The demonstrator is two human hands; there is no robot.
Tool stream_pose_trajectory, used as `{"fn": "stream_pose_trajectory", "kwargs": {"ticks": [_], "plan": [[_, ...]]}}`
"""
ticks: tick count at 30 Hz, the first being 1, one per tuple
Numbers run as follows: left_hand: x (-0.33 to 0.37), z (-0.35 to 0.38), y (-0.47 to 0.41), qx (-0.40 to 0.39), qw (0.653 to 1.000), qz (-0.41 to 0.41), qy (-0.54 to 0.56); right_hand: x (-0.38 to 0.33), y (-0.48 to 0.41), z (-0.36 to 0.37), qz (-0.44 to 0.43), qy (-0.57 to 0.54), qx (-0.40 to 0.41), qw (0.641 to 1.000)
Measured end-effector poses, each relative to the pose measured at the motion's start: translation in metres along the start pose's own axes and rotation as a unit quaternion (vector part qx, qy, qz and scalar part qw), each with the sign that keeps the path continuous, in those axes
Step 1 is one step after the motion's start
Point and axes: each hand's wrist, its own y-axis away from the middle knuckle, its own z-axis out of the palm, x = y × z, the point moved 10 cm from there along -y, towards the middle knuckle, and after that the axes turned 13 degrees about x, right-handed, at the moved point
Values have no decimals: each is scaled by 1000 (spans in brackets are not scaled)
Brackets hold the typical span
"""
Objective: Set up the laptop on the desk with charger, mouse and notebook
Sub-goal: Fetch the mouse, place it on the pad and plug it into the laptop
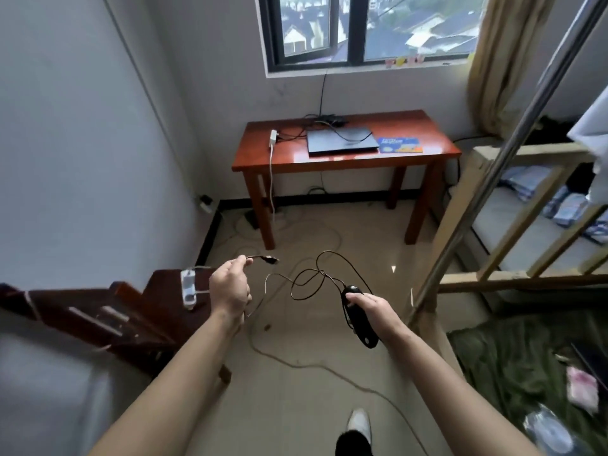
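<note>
— Any writing legible?
— No; the cover of the 1 blue notebook [399,145] is too blurred.
— And the hands?
— The right hand [370,311] grips 1 black mouse [351,291]; the left hand [230,291] pinches its cable [316,278] by the plug [269,259]. Well beyond both hands, 1 closed laptop [340,141] lies on the table [329,164], notebook just beside it, 1 white charger [273,138] near

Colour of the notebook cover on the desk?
The notebook is blue with yellow-orange patches; head view, beside the closed laptop.
</note>
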Motion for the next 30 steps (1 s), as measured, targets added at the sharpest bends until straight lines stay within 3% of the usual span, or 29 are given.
{"fn": "stream_pose_trajectory", "kwargs": {"ticks": [5,11,20,25,30], "plan": [[38,120,-80,8,1000,-3,23,-81,-133,-13,24,-9,-18,1000],[71,211,-170,42,999,-14,25,-177,-261,-13,-25,-10,10,1000],[68,400,-339,-19,998,-3,53,-248,-460,-22,-36,-56,95,993],[88,529,-433,-79,996,-28,33,-293,-567,-45,23,-114,181,976],[122,669,-497,-166,986,-7,-9,-341,-645,-81,17,-149,231,961]]}}
